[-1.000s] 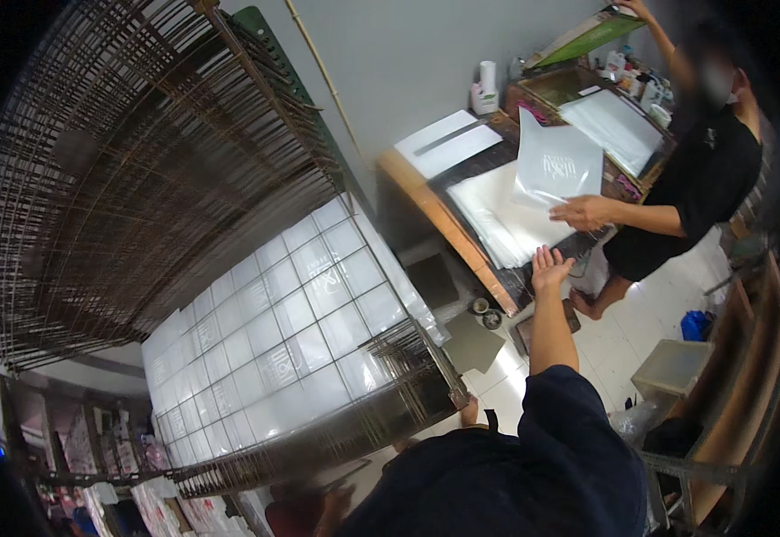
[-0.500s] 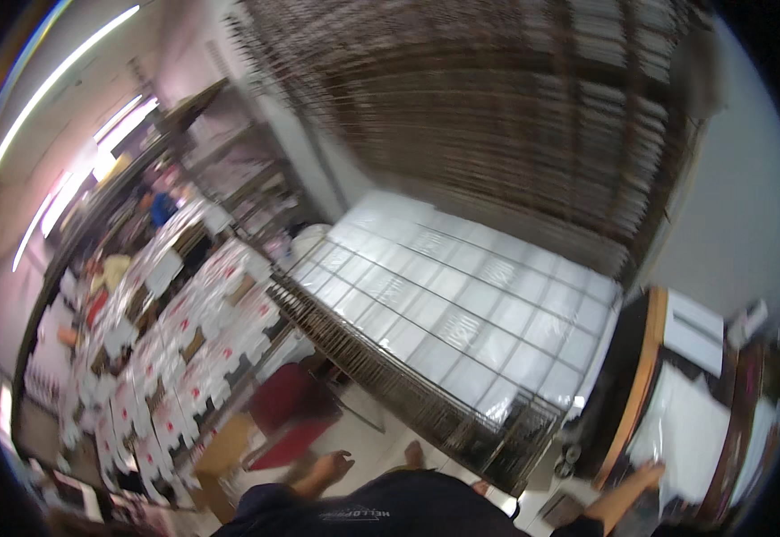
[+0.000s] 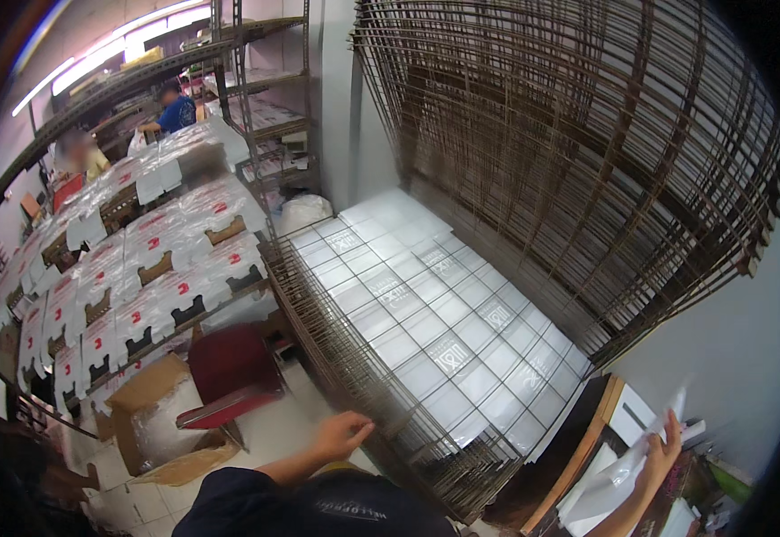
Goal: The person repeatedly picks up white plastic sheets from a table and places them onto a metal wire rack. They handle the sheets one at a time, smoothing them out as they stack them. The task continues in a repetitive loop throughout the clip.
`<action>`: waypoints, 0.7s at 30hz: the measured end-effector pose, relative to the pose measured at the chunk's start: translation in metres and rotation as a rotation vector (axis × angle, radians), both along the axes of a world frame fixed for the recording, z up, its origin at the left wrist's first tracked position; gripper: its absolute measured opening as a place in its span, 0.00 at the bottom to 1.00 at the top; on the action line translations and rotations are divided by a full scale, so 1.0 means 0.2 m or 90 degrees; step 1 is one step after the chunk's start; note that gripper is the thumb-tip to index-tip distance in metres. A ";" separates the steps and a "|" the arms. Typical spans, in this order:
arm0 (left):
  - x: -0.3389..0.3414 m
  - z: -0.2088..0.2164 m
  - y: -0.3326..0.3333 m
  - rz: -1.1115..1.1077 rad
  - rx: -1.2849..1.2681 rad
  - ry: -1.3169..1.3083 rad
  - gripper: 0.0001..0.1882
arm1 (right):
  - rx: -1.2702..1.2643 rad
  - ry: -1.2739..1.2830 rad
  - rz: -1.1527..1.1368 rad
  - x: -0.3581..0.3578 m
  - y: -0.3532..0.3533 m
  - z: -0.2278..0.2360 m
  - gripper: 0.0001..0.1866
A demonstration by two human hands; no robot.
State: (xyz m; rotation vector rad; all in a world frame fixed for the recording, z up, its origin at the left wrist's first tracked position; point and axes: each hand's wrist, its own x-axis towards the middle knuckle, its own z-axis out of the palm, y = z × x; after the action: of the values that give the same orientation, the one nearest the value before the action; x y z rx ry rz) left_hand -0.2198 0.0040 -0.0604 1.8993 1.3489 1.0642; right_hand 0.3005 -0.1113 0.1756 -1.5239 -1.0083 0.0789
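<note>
At the lower right, my right hand (image 3: 660, 455) grips a limp white plastic sheet (image 3: 618, 474), whose top edge sticks up past the fingers. Whether it is a bag cannot be made out. My left hand (image 3: 343, 435) hovers before the near side of a wire drying rack (image 3: 341, 340), its fingers curled together with nothing seen in them. Rows of flat white plastic pieces (image 3: 444, 353), some with pale printing, lie on the rack's lowered wire grid.
Many raised wire shelves (image 3: 569, 134) lean over the far side. A wood-edged dark stand (image 3: 578, 447) is at right. To the left are a red chair (image 3: 233, 371), an open cardboard box (image 3: 130, 430) and tables of white bags with red prints (image 3: 153, 246). Two people work farther back.
My view has swung to the right. My right hand has raised the white plastic sheet from the stack at the right. My left hand has come nearer the rack.
</note>
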 end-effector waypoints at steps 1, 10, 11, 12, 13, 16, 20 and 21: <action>0.03 0.05 0.02 -0.026 -0.002 -0.036 0.10 | -0.060 0.047 0.022 -0.19 0.08 0.13 0.30; -0.01 0.11 0.28 -0.151 -0.027 -0.177 0.10 | -0.377 -0.237 0.516 -1.20 0.71 0.75 0.32; -0.04 0.11 0.31 -0.144 -0.034 -0.176 0.10 | -0.393 -0.302 0.558 -1.31 0.81 0.80 0.32; -0.13 0.09 0.32 -0.105 -0.043 -0.165 0.10 | -0.367 -0.334 0.632 -1.44 0.97 0.81 0.32; -0.17 0.08 0.33 -0.095 -0.055 -0.165 0.11 | -0.353 -0.367 0.675 -1.56 1.07 0.84 0.32; -0.30 0.04 0.44 -0.193 -0.034 -0.007 0.14 | -0.435 -0.348 0.686 -1.82 1.34 0.93 0.30; -0.48 -0.07 0.53 -0.279 -0.019 0.056 0.18 | -0.353 -0.303 0.646 -2.01 1.68 0.95 0.29; -0.52 -0.10 0.55 -0.281 -0.025 0.056 0.18 | -0.313 -0.249 0.630 -2.02 1.77 0.93 0.29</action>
State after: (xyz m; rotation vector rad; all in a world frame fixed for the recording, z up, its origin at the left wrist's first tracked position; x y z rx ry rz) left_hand -0.3242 0.1138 -0.0811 2.1026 0.9199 0.7338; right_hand -0.1043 0.2434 0.3609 -1.3383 -2.1058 0.7941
